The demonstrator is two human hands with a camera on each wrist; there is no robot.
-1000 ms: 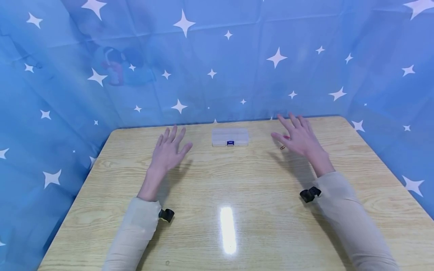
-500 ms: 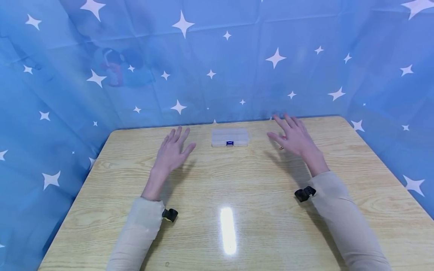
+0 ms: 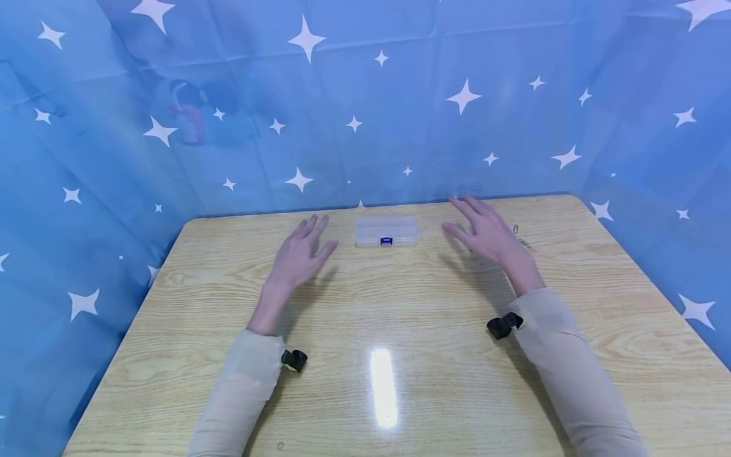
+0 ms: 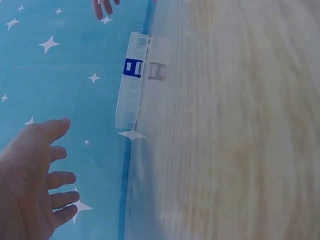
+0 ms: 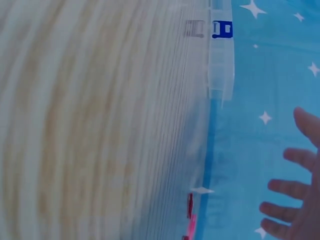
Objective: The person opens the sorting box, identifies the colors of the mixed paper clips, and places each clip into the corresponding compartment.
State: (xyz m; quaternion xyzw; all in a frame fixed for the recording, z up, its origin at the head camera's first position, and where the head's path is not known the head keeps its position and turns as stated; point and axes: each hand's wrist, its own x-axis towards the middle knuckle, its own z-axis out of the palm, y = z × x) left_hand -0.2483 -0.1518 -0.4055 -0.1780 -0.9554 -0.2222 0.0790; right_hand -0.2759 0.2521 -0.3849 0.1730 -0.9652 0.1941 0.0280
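I see the left hand (image 3: 299,257) and the right hand (image 3: 484,230) over the pale wooden surface (image 3: 331,387), fingers spread wide. Between them, apart from both, sits the flat, see-through plastic box (image 3: 386,227) with a dark blue latch (image 3: 386,241). It is near the back edge (image 3: 263,215), by the blue curtain with white stars (image 3: 342,76). I have lots of wood in front for moving. Two tiny, thin loops (image 3: 525,243) lie just beside the right hand. Some red and pink bits (image 5: 190,205) are too small to tell.
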